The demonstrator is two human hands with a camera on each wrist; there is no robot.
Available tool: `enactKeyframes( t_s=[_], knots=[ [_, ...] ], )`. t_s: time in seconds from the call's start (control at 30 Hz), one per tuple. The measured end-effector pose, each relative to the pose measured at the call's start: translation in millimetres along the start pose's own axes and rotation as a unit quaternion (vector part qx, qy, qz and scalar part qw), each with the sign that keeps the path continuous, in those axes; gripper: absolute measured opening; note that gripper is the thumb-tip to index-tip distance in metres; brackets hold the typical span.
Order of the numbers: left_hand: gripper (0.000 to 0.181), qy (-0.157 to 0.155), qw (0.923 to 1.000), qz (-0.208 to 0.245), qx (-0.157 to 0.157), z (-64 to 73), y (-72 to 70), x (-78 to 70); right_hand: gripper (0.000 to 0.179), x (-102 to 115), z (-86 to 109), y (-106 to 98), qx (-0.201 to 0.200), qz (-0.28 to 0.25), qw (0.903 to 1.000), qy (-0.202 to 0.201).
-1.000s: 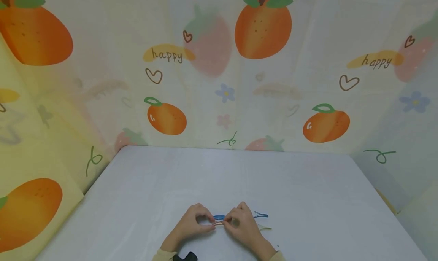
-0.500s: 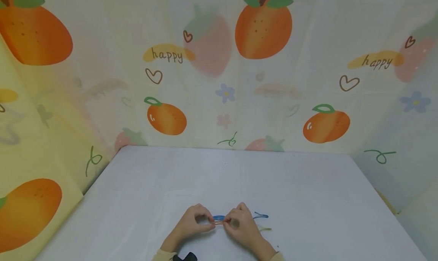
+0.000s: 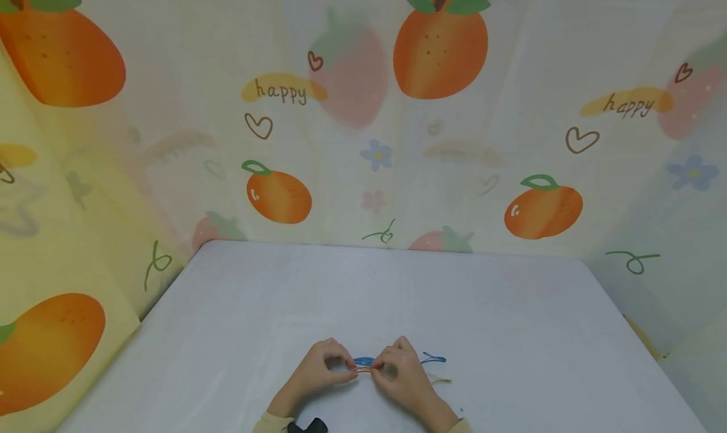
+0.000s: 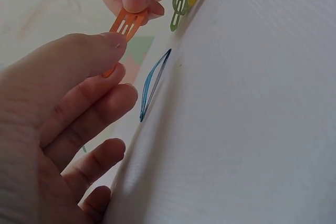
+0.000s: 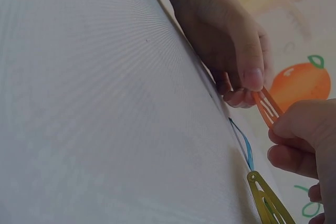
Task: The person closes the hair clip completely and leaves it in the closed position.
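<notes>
An orange snap hair clip (image 5: 268, 107) is stretched between my two hands, just above the table. My left hand (image 3: 325, 368) pinches one end between thumb and fingers. At the other end, my right hand (image 3: 404, 373) pinches it the same way. The orange clip (image 4: 126, 23) looks slim and slotted in the left wrist view. Just behind it, a blue snap hair clip (image 3: 363, 361) lies on the table. In the right wrist view, a yellow-green hair clip (image 5: 266, 198) lies near my right hand.
Right of my right hand lie another blue hair clip (image 3: 434, 358) and the yellow-green one. A black strap device (image 3: 308, 427) shows by the left wrist. The white table (image 3: 363, 294) meets a fruit-printed cloth (image 3: 341, 187) at the back and sides.
Both hands keep their pinch on the orange hair clip, nearly still. The head view has shifted very slightly.
</notes>
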State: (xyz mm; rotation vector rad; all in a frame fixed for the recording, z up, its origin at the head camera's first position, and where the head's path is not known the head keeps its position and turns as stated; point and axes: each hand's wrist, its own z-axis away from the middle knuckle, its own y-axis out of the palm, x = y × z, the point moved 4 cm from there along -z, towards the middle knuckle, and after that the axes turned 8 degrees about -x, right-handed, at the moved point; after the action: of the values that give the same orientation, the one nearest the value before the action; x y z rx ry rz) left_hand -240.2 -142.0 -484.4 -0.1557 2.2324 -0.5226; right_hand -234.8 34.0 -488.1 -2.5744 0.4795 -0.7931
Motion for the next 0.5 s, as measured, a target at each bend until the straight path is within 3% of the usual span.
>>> enactKeyframes(
  t_s=[0.1,0.23,0.37,0.5],
  knots=[
    [0.011,-0.011,0.9999,-0.006,0.004,4.8,2.7,15.4,0.009,-2,1.3,1,0.009,0.002,0.9999,0.005],
    [0.010,-0.019,0.9997,-0.011,0.005,5.5,2.2,17.7,0.003,-2,1.4,2,0.022,0.010,0.9997,0.006],
    [0.012,-0.009,0.9997,-0.023,0.000,3.9,1.5,13.5,0.012,-1,0.2,2,0.018,0.012,0.9998,-0.003],
    [0.013,-0.001,0.9997,-0.021,-0.007,-1.0,-1.1,-3.5,0.016,0,0.0,1,0.015,0.012,0.9998,-0.005]
  ],
)
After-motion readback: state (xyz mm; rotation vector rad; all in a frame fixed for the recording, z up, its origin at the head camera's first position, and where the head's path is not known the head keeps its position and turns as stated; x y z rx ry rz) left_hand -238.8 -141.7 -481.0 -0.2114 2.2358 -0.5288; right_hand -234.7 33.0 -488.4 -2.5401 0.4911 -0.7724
